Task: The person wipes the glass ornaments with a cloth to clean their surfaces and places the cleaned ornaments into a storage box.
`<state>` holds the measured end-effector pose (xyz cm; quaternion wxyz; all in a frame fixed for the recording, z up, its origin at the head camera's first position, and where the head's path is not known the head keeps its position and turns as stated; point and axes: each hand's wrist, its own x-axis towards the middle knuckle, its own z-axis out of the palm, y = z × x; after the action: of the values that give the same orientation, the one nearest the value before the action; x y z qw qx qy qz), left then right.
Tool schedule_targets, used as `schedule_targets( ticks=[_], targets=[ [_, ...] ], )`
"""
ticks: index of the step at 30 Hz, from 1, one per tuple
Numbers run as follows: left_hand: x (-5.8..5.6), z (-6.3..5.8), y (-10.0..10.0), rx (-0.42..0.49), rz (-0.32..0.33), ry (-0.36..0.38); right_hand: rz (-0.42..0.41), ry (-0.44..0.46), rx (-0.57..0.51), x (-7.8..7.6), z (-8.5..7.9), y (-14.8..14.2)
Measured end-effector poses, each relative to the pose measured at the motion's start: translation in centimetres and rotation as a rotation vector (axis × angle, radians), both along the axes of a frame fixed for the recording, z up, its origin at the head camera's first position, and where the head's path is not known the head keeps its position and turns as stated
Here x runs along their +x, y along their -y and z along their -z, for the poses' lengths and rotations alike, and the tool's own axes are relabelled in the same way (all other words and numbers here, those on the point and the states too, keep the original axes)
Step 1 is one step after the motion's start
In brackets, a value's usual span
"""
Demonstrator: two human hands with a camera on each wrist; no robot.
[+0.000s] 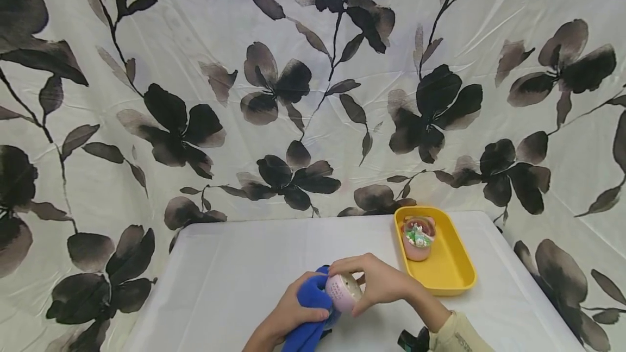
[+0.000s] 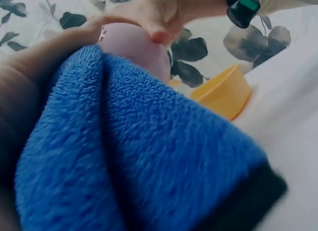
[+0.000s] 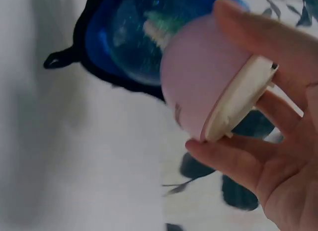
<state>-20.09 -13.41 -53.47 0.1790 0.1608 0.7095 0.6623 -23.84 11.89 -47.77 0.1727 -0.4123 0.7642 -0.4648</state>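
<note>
Between both hands, above the white table, is a tilted snow globe [image 1: 344, 293] with a pink base. Its clear dome [image 3: 136, 42], with glitter and a small figure inside, lies against a blue microfiber cloth [image 2: 164, 136] with dark edging. My left hand [image 1: 289, 311] grips that cloth around the dome side. My right hand [image 1: 383, 281] holds the pink base, fingers and thumb spread around its rim. The base's pale underside [image 3: 241, 97] faces the right palm. In the left wrist view, the cloth hides the dome.
A yellow tray [image 1: 452, 265] stands at the table's back right, with a second pink-based snow globe [image 1: 418, 239] in its left part. A black device [image 1: 414, 340] sits by the right sleeve. A floral curtain [image 1: 313, 96] hangs behind the white table [image 1: 220, 265].
</note>
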Motion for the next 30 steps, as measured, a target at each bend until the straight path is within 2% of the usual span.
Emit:
schedule_targets(
  ticks=[4,8,10,13,16,18,20,26,30],
  targets=[
    [-0.4,0.0,0.0,-0.055,0.028,-0.030,0.014,0.269,-0.131,-1.3,2.4,-1.1],
    [-0.9,-0.1,0.0,-0.027,0.020,-0.064,-0.018,0.484,-0.350,-1.9,5.4,-1.7],
    [-1.1,-0.1,-0.1,-0.013,-0.005,-0.080,-0.019,0.579,-0.467,-1.7,6.8,-1.7],
    [-1.0,0.0,0.0,-0.022,-0.067,-0.099,0.023,0.739,-0.599,-0.9,8.8,-1.1],
    [-0.8,0.1,0.4,-0.016,-0.146,-0.099,0.119,0.889,-0.678,0.6,10.1,0.1],
    [-0.7,0.2,0.6,0.001,-0.194,-0.107,0.202,0.924,-0.717,1.7,10.7,1.3],
    [-0.7,0.3,0.8,0.050,-0.236,-0.115,0.294,0.912,-0.746,2.7,10.8,2.4],
    [-0.9,1.0,0.5,0.093,-0.384,-0.122,0.578,0.790,-0.744,5.4,10.2,5.0],
    [-0.9,1.3,-0.1,0.115,-0.438,-0.096,0.715,0.673,-0.736,6.6,9.6,6.2]
  ],
)
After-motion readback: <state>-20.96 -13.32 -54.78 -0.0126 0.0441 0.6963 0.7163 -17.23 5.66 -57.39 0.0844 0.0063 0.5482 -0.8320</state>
